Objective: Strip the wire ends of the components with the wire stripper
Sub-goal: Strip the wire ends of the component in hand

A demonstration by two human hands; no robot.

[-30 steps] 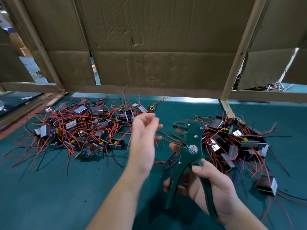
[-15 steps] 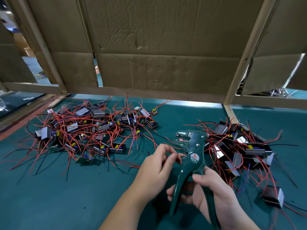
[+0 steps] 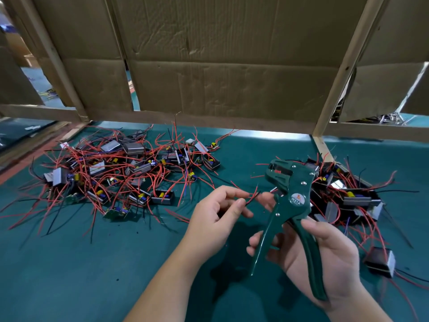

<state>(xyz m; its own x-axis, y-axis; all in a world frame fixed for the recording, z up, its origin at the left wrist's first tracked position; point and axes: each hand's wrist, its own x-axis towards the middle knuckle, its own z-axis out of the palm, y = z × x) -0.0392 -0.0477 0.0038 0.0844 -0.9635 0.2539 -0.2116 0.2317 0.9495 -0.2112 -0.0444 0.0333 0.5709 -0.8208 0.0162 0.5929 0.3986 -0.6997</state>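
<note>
My right hand [image 3: 325, 259] grips the handles of a dark green wire stripper [image 3: 290, 201], held upright with its jaws at the top. My left hand [image 3: 216, 217] pinches thin red and black wires [image 3: 251, 196] between thumb and fingers, just left of the stripper and below its jaws. A big heap of small components with red and black wires [image 3: 120, 173] lies on the green table at the left. A second, smaller heap of components [image 3: 348, 196] lies behind the stripper at the right.
A single dark component [image 3: 380, 263] lies apart at the right near my right wrist. Cardboard panels on a wooden frame [image 3: 209, 77] wall off the back of the green table [image 3: 69, 263].
My left hand came down from a raised position to beside the stripper and now pinches wire ends. The right hand has kept hold of the stripper throughout.
</note>
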